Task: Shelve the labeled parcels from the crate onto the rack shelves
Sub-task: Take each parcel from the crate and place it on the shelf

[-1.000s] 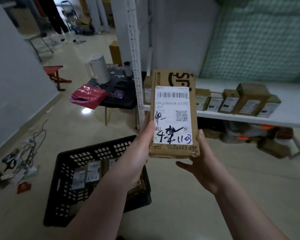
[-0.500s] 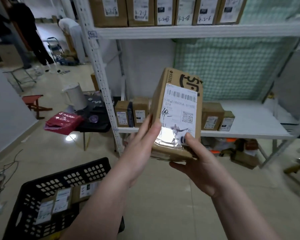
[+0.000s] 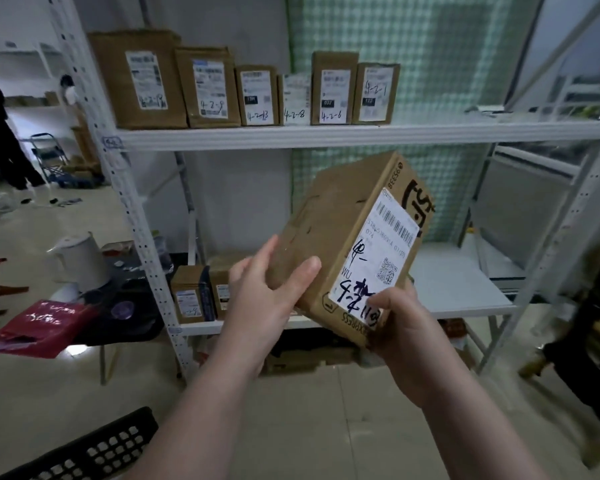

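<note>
Tilted parcel (image 3: 347,237) held between left hand (image 3: 267,299) and right hand (image 3: 400,323).

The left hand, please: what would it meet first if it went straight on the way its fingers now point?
The parcel: the left hand lies against its plain brown side, fingers pointing up and right along it. Depth beyond is unclear.

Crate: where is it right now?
In the head view only a corner of the black crate shows, on the floor at the bottom left edge, nearer the person than the red bag.
</note>
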Demonstrator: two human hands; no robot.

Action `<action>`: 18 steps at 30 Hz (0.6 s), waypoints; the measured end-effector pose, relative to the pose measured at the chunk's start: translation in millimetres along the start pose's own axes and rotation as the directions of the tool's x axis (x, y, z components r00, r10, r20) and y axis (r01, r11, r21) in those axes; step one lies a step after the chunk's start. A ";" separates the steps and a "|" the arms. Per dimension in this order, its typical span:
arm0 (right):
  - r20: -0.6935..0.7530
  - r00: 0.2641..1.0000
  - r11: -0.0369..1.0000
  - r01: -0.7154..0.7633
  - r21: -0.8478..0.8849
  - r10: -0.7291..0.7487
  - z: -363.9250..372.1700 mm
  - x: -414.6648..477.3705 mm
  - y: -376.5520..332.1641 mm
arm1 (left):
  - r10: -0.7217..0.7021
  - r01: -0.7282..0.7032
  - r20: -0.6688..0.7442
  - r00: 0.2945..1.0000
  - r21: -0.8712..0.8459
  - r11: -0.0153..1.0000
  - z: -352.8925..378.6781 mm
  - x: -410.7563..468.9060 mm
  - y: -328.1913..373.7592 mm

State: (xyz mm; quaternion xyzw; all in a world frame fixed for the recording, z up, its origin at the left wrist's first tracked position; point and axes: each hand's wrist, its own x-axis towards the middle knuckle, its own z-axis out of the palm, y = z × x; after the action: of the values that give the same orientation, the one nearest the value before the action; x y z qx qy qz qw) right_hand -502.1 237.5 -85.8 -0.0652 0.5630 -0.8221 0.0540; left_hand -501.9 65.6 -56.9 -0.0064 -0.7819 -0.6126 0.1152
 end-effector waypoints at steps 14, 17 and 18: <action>-0.117 0.940 0.929 0.287 -0.233 -0.320 -38.4 224.3 -84.6 | 0.157 -0.157 -0.051 0.986 0.012 0.988 79.4 236.8 33.6; -0.212 0.902 0.915 0.326 -0.237 -0.376 -55.9 264.3 -101.7 | 0.242 -0.241 -0.006 0.970 0.049 0.969 100.8 290.7 41.7; -0.277 0.882 0.918 0.324 -0.230 -0.381 -64.8 276.6 -105.0 | 0.269 -0.270 0.016 0.963 0.049 0.962 108.1 307.1 43.3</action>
State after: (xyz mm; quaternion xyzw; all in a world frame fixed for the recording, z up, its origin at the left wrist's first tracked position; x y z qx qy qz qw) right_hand -787.2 290.0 1.8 -0.0390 0.6137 -0.7645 -0.1935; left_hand -812.9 139.9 18.1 -0.1128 -0.7896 -0.5712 0.1939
